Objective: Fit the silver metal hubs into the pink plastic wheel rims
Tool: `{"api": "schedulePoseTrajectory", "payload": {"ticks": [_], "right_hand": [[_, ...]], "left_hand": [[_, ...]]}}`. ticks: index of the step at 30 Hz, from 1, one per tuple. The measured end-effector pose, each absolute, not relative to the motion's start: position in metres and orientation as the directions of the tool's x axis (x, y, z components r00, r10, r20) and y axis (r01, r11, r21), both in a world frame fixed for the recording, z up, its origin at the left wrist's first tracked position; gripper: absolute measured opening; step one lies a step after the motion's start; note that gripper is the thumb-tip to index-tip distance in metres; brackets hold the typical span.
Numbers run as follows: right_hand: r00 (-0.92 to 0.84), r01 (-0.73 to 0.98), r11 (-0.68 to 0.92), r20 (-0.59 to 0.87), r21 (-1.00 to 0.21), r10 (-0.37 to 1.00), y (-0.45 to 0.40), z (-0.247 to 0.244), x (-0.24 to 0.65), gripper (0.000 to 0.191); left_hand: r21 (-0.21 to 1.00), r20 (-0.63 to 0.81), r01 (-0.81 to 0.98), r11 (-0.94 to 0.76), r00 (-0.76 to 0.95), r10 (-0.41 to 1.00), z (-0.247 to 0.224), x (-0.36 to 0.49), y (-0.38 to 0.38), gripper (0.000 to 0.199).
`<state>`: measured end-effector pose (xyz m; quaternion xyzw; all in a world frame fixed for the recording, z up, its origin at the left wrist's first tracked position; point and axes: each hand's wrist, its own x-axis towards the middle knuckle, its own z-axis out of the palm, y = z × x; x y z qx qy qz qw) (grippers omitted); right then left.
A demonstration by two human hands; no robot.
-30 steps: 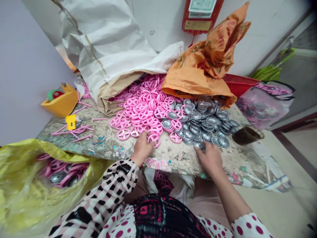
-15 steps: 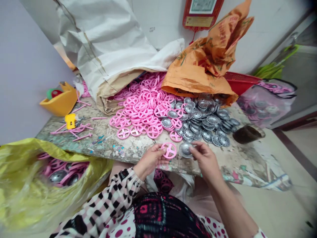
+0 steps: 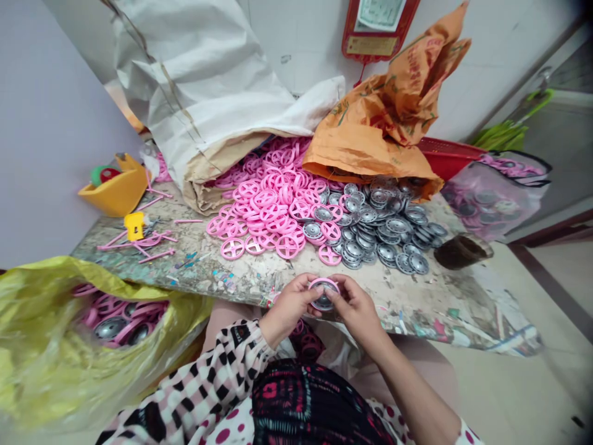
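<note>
Over the table's front edge, my left hand (image 3: 291, 307) grips a pink plastic wheel (image 3: 324, 280) from the left. A silver hubcap disc (image 3: 323, 299) sits inside the pink ring, facing up. My right hand (image 3: 359, 309) closes on the same pair from the right, its thumb pressed on the disc. The fingers beneath are partly hidden. Just beyond my hands lies a heap of pink spoked wheels (image 3: 266, 207), and to its right a pile of silver discs (image 3: 370, 228).
A white sack (image 3: 217, 80) and an orange sack (image 3: 370, 133) lie behind the heaps. At left are a yellow holder (image 3: 115, 188) and pink rods (image 3: 155, 254). A yellow bag (image 3: 41, 321) of assembled wheels stands front left. A dark cup (image 3: 463, 250) stands at right.
My hands have come together. The silver disc in my right hand has moved left onto the pink wheel, and both thumbs now rest on it.
</note>
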<state>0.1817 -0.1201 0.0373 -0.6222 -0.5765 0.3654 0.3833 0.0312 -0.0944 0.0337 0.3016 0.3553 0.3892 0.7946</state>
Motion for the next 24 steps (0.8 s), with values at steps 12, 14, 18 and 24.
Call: {"api": "schedulePoseTrajectory", "payload": {"ticks": [12, 14, 18, 24], "right_hand": [[0.121, 0.401, -0.064, -0.017, -0.914, 0.992, -0.123, 0.027, 0.176, 0.029], [0.124, 0.411, -0.085, -0.037, -0.908, 0.992, -0.120, 0.028, 0.177, 0.033], [0.124, 0.391, -0.092, -0.046, -0.916, 0.991, -0.120, 0.027, 0.177, 0.048], [-0.042, 0.590, 0.106, 0.101, -0.801, 0.994, -0.131, 0.040, 0.180, 0.028]], "left_hand": [[0.760, -0.380, -0.380, 0.528, 0.400, 0.834, 0.029, 0.035, -0.100, 0.044], [0.706, -0.403, -0.426, 0.565, 0.415, 0.816, 0.029, 0.037, -0.101, 0.044], [0.579, -0.414, -0.530, 0.619, 0.463, 0.784, 0.031, 0.036, -0.100, 0.041], [0.873, -0.253, -0.317, 0.371, 0.356, 0.900, 0.033, 0.027, -0.093, 0.031]]}}
